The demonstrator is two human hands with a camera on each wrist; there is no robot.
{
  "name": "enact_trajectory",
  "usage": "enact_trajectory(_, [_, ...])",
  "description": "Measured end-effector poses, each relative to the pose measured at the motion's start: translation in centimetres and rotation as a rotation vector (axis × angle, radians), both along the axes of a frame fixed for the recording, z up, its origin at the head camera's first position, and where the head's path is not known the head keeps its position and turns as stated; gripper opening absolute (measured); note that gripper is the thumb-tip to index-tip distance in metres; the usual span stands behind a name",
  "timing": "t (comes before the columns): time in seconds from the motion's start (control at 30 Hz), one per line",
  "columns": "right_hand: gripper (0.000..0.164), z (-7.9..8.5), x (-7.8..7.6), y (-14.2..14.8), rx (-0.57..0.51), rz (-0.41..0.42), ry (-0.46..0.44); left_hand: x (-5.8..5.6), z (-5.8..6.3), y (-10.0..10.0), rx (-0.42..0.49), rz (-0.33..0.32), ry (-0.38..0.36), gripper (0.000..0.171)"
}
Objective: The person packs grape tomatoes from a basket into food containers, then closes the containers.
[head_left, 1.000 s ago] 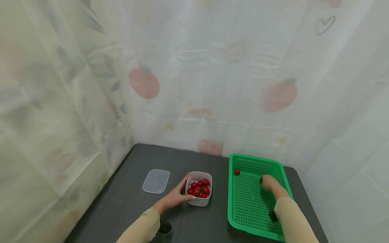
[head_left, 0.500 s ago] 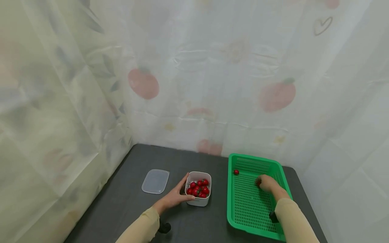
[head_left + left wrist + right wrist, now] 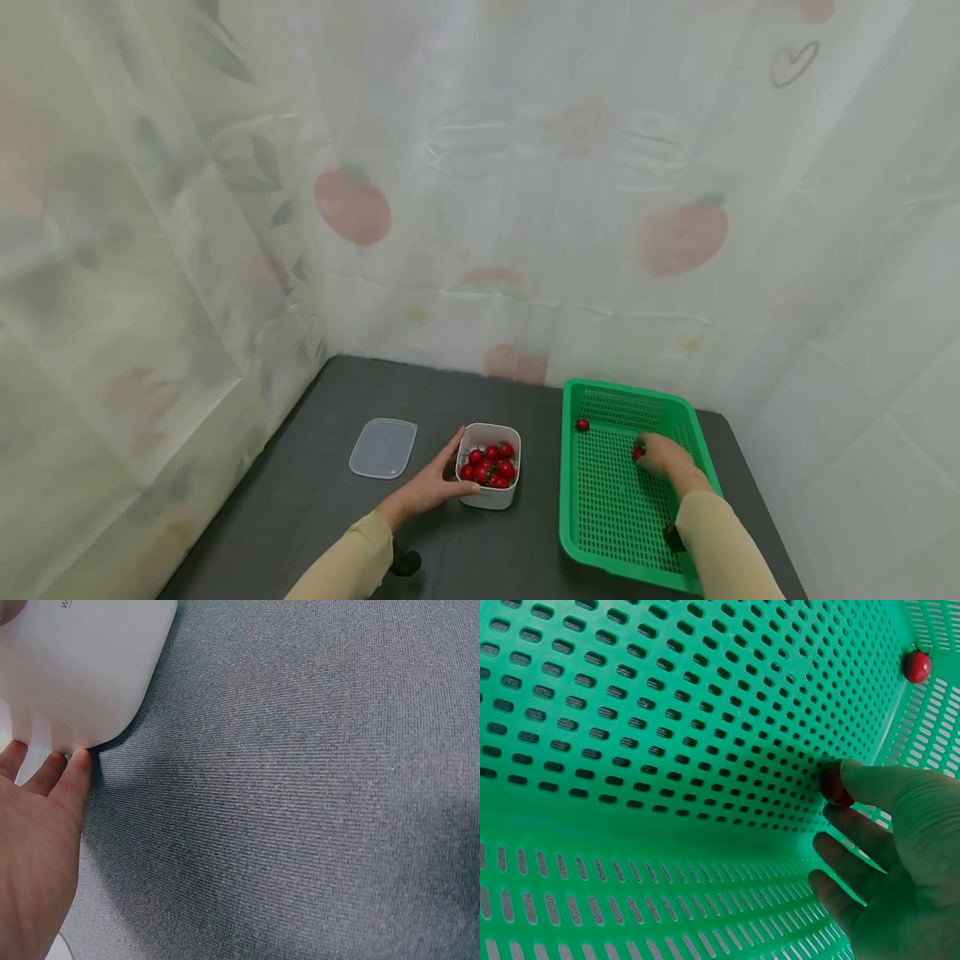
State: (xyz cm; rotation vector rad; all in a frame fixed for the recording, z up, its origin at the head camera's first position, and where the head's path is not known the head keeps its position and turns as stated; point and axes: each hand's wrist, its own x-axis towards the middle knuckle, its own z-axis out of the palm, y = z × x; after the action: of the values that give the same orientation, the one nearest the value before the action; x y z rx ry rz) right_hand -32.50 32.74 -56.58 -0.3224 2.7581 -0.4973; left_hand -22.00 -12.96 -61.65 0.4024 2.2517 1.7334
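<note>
My left hand (image 3: 429, 487) holds a white plastic container (image 3: 490, 498) by its left side, the thumb along the near wall and fingers along the side. Several cherry tomatoes (image 3: 483, 472) with green stems lie inside it. In the left wrist view, fingertips (image 3: 81, 759) touch the container's lower wall (image 3: 90, 682). Over in the green basket (image 3: 570, 500), my right hand (image 3: 666, 457) pinches a cherry tomato (image 3: 832, 784) between thumb and index finger, low over the basket floor; its other fingers are loosely bent. Another cherry tomato (image 3: 582, 425) lies near the basket's far left corner.
Left of the container, a translucent lid (image 3: 383, 448) lies flat on the dark grey table (image 3: 442, 392). The basket's raised rim surrounds the right hand, close to the table's right edge. A printed curtain (image 3: 480, 208) hangs behind and along the sides.
My right hand has shifted slightly left inside the basket, and the red of the tomato in its fingers shows more plainly now. The left hand and the container stay in place.
</note>
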Motion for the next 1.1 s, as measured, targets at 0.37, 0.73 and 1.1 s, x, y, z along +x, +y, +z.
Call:
enact_trajectory(0.37, [0.029, -0.42, 0.1, 0.09, 0.008, 0.001, 0.016, 0.07, 0.24, 0.04, 0.009, 0.009, -0.024, 0.108])
enact_trajectory(0.73, [0.042, -0.01, 0.32, -0.03, 0.021, -0.004, 0.006, -0.01, 0.04, 0.01, 0.025, 0.008, -0.024, 0.109])
enact_trajectory(1.1, [0.032, -0.08, 0.46, 0.25, 0.026, 0.006, 0.003, -0.05, 0.04, -0.05, 0.008, 0.008, -0.024, 0.107])
